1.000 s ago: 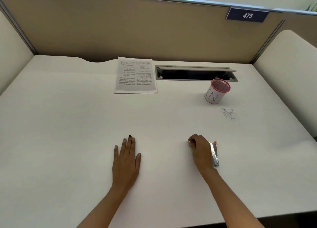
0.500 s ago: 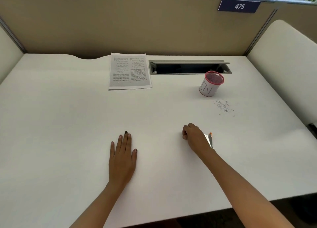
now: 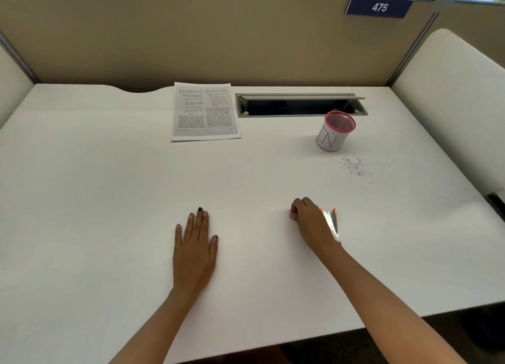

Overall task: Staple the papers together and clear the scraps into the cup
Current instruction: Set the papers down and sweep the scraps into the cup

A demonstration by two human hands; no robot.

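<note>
We see a wide white surface [image 3: 109, 194]. At upper centre lie the papers [image 3: 205, 112], printed in two columns of small text we cannot read. Lower centre, our left hand [image 3: 195, 254] lies flat, fingers straight. Our right hand [image 3: 308, 221] is curled against the silver, orange-tipped stapler [image 3: 332, 222]; we cannot tell whether it grips it. Upper right stands the pink-rimmed mesh cup [image 3: 333, 134], its white wrap seemingly lettered "IN". The grey scraps [image 3: 355, 168] lie just below it. A sign [image 3: 379, 6] reads "475".
</note>
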